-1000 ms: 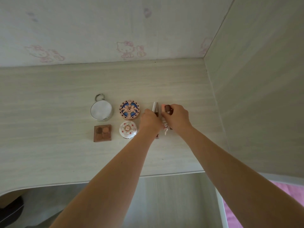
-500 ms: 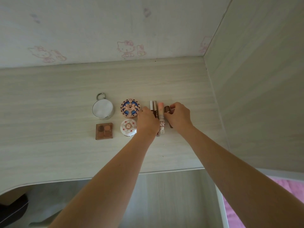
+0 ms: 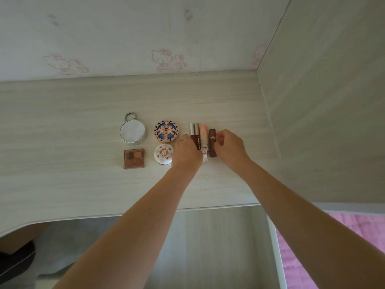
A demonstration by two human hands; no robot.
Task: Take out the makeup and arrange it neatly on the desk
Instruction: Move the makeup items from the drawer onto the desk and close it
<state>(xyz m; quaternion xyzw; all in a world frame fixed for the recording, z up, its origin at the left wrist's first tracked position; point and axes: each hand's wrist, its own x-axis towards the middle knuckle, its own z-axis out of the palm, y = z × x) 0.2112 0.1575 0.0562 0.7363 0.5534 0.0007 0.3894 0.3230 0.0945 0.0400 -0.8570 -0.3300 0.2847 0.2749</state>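
So on the pale wood-grain desk (image 3: 83, 184) there's a round silver mirror compact with a ring (image 3: 132, 131), a blue-and-gold patterned round compact (image 3: 166, 130), a white floral round compact (image 3: 163, 153) and a brown square eyeshadow palette (image 3: 134, 158) in a tidy two-by-two. Right of those, two white-capped dark red lip gloss tubes (image 3: 194, 134), a peach tube with a charm (image 3: 203, 138) and a brown lipstick (image 3: 212, 142) lie side by side. The left hand (image 3: 186, 153) sits against the glosses, the right hand (image 3: 229, 146) has curled fingers touching the lipstick.

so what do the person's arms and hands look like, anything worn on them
Both forearms are bare as far as the picture shows: no sleeves, watch or bracelets. The left hand and right hand wear no gloves, and no rings show on the visible parts. Nails are too small to judge.
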